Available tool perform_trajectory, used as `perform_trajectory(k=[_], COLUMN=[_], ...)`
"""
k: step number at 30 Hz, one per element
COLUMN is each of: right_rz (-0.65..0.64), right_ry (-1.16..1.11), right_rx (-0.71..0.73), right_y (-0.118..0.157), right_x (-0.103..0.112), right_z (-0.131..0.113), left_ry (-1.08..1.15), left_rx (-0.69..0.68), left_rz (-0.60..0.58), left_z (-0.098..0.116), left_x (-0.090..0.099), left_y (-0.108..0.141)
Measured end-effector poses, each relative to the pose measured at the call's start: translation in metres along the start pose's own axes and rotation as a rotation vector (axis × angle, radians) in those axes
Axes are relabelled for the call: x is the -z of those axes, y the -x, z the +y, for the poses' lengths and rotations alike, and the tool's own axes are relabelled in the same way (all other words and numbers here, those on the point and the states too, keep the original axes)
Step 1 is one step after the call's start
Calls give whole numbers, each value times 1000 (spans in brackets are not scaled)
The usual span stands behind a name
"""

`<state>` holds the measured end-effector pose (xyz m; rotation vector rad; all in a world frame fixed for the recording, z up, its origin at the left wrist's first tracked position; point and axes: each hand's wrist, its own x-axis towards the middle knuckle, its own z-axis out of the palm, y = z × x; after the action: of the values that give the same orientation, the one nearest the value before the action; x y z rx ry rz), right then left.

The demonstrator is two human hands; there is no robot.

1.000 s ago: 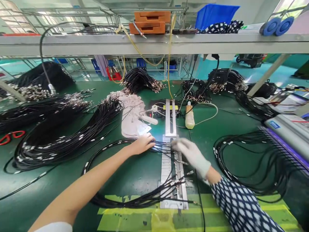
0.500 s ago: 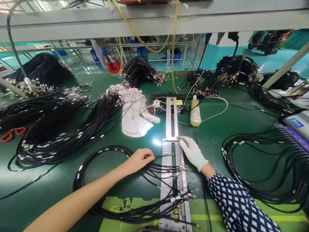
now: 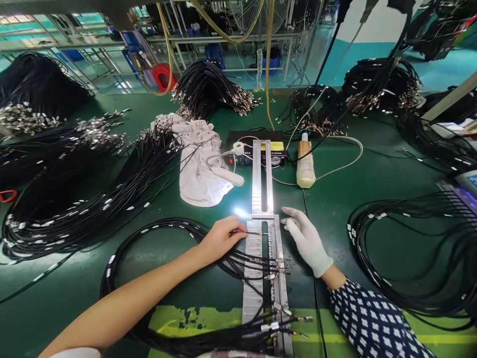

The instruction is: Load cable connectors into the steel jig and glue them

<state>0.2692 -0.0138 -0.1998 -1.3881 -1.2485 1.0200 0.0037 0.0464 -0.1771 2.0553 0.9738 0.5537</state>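
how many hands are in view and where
2: the bare left hand pinches a thin dark cable at the left edge of the long, silver, slotted metal fixture; the white-gloved right hand is beside its right edge. No other hand shows.

We get bright light across the green tabletop (image 3: 331, 196), with a hard white glare just beyond the left hand (image 3: 220, 240) and paler shine on the slotted metal strip (image 3: 257, 194). Detail sinks into darkness in the far-left cable pile (image 3: 40, 82); toward the right edge, we find cables (image 3: 428, 256) soft and stretched.
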Motion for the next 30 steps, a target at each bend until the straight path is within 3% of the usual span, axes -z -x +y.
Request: perform_trajectory(k=[8, 14, 30], right_rz=[-31, -39, -47], right_ry=[79, 104, 160], right_rx=[-2, 15, 36], right_y=[2, 2, 2], right_x=[0, -1, -2], right_z=[-6, -12, -20], left_ry=[-196, -335, -283], left_rx=[-181, -257, -309], left_rz=[-95, -85, -170], left_z=[-8, -12, -12], left_x=[-1, -3, 1], left_y=[-14, -16, -25])
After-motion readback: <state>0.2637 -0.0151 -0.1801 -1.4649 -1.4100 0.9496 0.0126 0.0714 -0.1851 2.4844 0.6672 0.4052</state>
